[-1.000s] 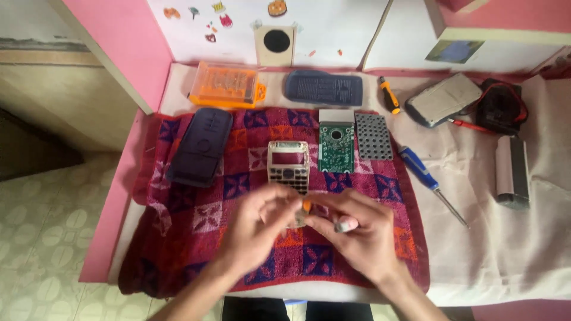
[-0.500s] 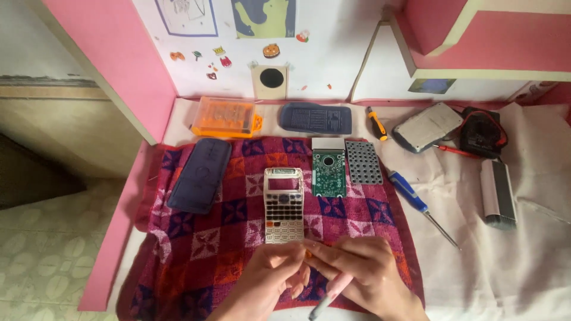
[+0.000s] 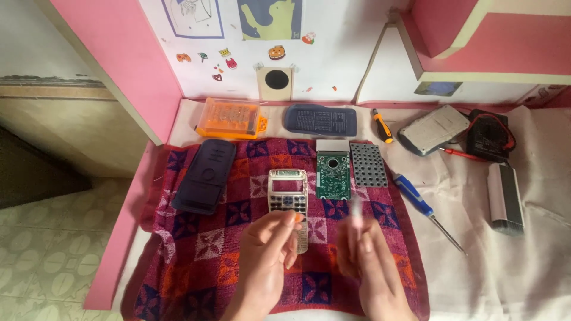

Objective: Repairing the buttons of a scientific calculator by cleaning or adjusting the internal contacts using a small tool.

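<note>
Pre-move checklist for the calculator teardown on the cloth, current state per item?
1. Silver calculator front shell flat on the maroon patterned cloth: ok.
2. Left hand pinching a small orange piece over the shell: ok.
3. Right hand holding a thin pale tool: blurred, tip type cannot tell.
4. Green circuit board and grey rubber keypad side by side, apart from the hands: ok.
5. Blue-handled screwdriver lying free to the right: ok.
</note>
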